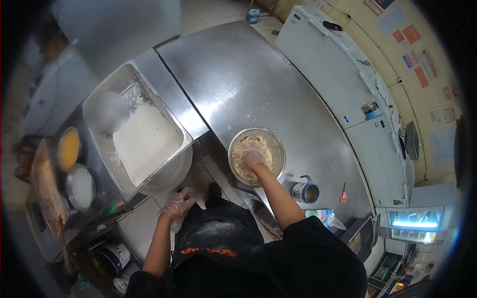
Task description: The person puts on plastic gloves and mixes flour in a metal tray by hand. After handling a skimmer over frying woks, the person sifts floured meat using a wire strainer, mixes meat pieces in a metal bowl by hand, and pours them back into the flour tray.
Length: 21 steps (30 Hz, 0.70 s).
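Observation:
My right hand (253, 158), in a clear plastic glove, reaches down into a round metal bowl (282, 147). Its fingers are sunk in a pale, lumpy, wet mixture (245, 171), so their grip is hidden. My left hand (179, 203), gloved as well, hangs in front of the apron, its fingers loosely bent and apart with nothing seen in them. It is nearest to a large steel pan (188, 138) of white flour-like powder (149, 141).
On the steel table (238, 64) stand a mug (305, 192), pink-handled scissors (343, 194) and a plastic packet (324, 216). Left of the pan are a container of yellow liquid (69, 149) and a round container of whitish contents (81, 186). White chest freezers (325, 69) line the far side.

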Each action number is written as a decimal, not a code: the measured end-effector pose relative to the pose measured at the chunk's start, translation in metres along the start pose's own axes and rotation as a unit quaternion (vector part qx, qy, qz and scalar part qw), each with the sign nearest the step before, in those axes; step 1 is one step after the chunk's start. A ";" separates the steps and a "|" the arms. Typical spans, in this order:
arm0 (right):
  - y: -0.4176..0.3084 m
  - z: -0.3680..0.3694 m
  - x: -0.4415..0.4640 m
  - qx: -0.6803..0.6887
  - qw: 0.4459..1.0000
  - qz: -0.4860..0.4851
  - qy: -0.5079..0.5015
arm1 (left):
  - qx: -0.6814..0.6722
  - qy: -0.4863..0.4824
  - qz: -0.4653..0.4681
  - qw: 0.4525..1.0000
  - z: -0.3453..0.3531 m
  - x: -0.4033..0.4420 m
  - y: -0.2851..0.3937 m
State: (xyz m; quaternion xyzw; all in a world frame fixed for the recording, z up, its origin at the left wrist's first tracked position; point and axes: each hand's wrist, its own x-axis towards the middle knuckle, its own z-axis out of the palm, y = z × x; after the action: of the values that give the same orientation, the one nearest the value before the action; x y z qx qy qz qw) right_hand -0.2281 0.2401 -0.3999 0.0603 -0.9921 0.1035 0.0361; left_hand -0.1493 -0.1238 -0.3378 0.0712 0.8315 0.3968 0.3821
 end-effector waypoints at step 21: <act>0.034 0.041 -0.049 0.050 0.996 0.056 -0.039 | -0.535 -0.090 -0.120 0.832 0.104 0.111 0.126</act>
State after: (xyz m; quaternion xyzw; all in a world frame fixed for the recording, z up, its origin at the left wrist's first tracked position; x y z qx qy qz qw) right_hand -0.1863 0.2700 -0.4511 0.0105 -0.9882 0.1525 -0.0118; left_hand -0.1781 0.0710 -0.3532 -0.2090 0.4536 0.7223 0.4784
